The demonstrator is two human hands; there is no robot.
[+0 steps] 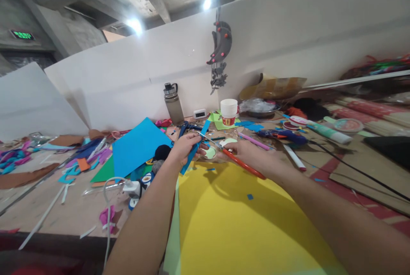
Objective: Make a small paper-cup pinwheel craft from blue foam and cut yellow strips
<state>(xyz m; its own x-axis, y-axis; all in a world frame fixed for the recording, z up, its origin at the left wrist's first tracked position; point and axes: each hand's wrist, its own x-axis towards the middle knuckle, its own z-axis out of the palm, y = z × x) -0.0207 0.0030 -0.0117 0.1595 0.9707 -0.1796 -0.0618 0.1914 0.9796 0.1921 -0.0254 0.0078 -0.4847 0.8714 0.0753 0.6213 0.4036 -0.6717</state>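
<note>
My left hand (186,149) pinches a narrow strip of blue paper (191,158), which slants up past the fingers. In my right hand (238,150) is a pair of scissors with orange handles (245,165); the fingers are wrapped about the grip. The scissor blades (211,140) point left and meet the blue strip near the left fingertips. Both hands are above a large yellow sheet (237,223), where a small blue scrap (250,197) lies. A pale green round piece (210,152) shows between the hands, partly hidden.
A larger blue sheet (141,147) lies to the left, beside a power strip with a white plug (132,187). Behind stand a water bottle (174,106) and stacked paper cups (228,110). A glue gun (283,136) with a black cable lies right. Felt scraps cover the table's left.
</note>
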